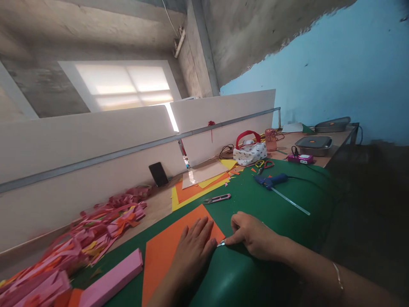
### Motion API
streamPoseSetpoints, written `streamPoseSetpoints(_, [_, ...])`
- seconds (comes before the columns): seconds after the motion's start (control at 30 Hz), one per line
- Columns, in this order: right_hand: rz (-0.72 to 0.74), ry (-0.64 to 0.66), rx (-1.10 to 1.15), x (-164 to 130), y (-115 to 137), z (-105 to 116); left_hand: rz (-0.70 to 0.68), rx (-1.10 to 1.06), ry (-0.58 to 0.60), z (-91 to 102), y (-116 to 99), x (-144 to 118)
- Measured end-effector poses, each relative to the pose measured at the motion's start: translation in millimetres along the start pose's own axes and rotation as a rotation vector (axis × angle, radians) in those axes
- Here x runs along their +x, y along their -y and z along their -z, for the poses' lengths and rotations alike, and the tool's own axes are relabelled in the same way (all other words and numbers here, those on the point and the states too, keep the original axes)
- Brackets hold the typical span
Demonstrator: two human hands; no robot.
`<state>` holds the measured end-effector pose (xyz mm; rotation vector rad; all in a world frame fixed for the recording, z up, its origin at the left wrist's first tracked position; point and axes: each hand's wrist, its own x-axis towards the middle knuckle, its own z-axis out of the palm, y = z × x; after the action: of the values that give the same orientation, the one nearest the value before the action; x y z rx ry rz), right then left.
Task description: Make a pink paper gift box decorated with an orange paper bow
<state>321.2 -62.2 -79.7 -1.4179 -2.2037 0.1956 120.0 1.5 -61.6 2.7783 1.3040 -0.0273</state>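
Note:
My left hand [193,249] lies flat, fingers spread, on an orange paper sheet [162,251] that rests on the green cutting mat [255,200]. My right hand [252,234] is closed around a small metal blade tool [221,244], whose tip touches the sheet's right edge just beside my left fingertips. A thin bracelet [338,275] is on my right wrist.
A pile of pink and orange paper strips [79,238] and a pink folded strip [113,281] lie at left. Beyond are thread snips [217,198], a blue glue gun [271,181], stacked yellow and orange sheets [194,189], a phone [158,174], a pouch [249,152], scissors [264,164] and metal tins [313,145].

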Motion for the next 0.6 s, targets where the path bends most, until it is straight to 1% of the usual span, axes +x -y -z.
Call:
streamPoseSetpoints(0.3, [0.086,-0.005,-0.067,6,19,-13,-0.004,-0.017,-0.013,0.1,0,-2])
streamPoseSetpoints(0.43, [0.074,0.002,-0.077,7,24,-14,-0.01,-0.076,-0.028,-4.8,3,-1])
streamPoseSetpoints(0.5, [0.065,0.004,-0.082,7,25,-13,-0.02,-0.154,-0.084,-5.7,5,0])
streamPoseSetpoints(0.6, [0.048,0.015,-0.098,7,26,-11,-0.003,-0.318,-0.236,2.7,9,-2])
